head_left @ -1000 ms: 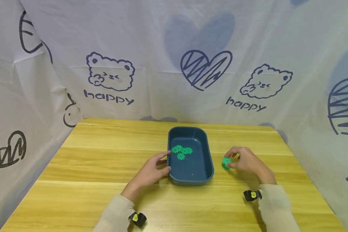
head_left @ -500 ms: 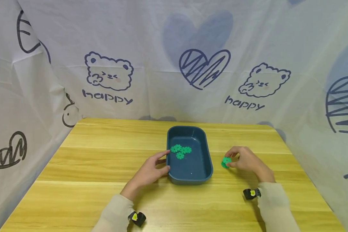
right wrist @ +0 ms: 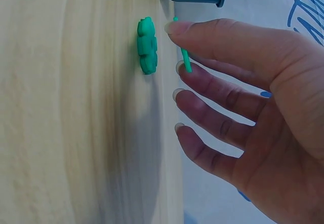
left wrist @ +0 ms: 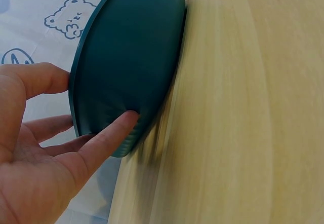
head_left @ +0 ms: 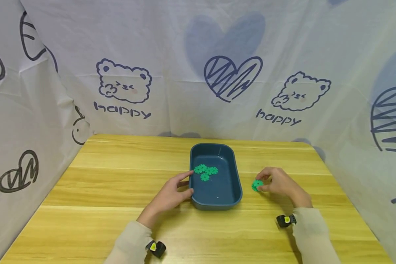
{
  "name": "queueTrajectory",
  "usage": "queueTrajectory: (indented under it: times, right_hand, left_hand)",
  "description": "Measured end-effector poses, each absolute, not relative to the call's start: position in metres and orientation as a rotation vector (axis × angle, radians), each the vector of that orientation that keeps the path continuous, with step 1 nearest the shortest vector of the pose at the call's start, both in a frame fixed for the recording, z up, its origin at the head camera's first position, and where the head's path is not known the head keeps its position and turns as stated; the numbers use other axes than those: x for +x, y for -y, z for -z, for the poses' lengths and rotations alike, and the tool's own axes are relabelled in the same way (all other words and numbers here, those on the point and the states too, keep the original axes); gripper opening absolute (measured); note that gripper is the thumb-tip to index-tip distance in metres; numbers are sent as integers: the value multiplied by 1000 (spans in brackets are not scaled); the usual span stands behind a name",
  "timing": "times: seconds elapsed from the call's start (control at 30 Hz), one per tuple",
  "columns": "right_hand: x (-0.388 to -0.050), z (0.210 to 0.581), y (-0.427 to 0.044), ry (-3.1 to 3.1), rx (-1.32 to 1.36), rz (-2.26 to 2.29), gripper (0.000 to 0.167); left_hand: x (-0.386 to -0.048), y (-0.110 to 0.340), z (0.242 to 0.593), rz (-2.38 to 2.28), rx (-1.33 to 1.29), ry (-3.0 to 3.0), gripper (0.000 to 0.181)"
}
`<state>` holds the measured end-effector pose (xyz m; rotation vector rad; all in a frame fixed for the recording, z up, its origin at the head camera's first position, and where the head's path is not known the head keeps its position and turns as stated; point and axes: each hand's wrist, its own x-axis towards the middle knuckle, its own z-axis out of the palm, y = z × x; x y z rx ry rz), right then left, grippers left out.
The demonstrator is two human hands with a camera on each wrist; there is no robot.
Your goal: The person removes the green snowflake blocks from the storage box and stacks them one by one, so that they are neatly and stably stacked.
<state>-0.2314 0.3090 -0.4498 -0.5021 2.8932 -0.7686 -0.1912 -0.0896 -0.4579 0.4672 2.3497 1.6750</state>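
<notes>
A green snowflake building disc [right wrist: 186, 59] is pinched between the thumb and index finger of my right hand [head_left: 282, 184]. Just beneath it, apart from it in the right wrist view, a small stack of similar green discs [right wrist: 147, 46] lies on the table. My left hand [head_left: 171, 192] touches the left side of a dark blue plastic basin [head_left: 217, 208], thumb against the outer wall and fingers at the rim, as the left wrist view shows. Several loose green snowflake discs [head_left: 205, 177] lie on the basin floor, towards its left side.
The wooden table [head_left: 112, 183] reaches back to a white printed cloth [head_left: 175, 102] that hangs behind it and at both sides. Bare tabletop separates the basin from the right hand.
Both hands have stayed almost in place. The disc in the right hand has barely shifted over the stack, and the head view has moved very slightly.
</notes>
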Motion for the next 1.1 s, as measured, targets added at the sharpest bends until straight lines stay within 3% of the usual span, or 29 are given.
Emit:
queueTrajectory:
  times: [1.1]
  right_hand:
    - [-232, 456, -308, -2838, -484, 780, 24]
  left_hand:
    - [-190, 89, 457, -1678, 453, -2340, 61]
